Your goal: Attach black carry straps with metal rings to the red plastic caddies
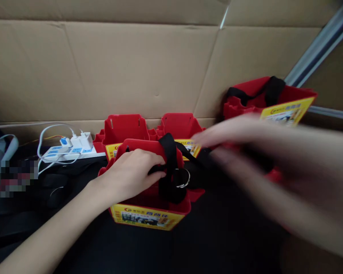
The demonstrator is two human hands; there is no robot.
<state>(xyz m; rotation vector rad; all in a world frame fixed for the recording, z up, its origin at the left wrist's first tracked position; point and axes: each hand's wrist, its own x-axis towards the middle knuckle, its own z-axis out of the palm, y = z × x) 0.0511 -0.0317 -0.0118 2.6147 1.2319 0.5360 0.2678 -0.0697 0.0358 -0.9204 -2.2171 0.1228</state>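
A: What did we record at the left hand [131, 167]?

B: We found it bent over the front red container [143, 144], thumb and fingers drawn together on the black strap [168, 150]. The strap rose just beside the fingertips and ran down into that container.

A: And the right hand [291, 160]?

B: Blurred. We noted thumb and fingers parted, pointing toward the left hand, with nothing seen between them. Whether the tips touched the strap's loose end, we could not tell.

A: Other items near the left hand?

B: A silver ring [189, 177] stood just to its right, against the strap. Below it, we observed a yellow label [148, 217] on the container's front wall.

A: Beyond it?

B: We counted two more containers just behind: a left rear container [125, 127] and a right rear container [177, 123]. A far container [231, 110], a dark strap [274, 91] draped over its edge, stood beyond the right hand.

A: Remaining surroundings?

B: To the left hand's far left, we logged a white power strip [53, 153] with plugs and cables. Cardboard [131, 68] rose behind everything; a black surface [217, 236] lay beneath both hands.
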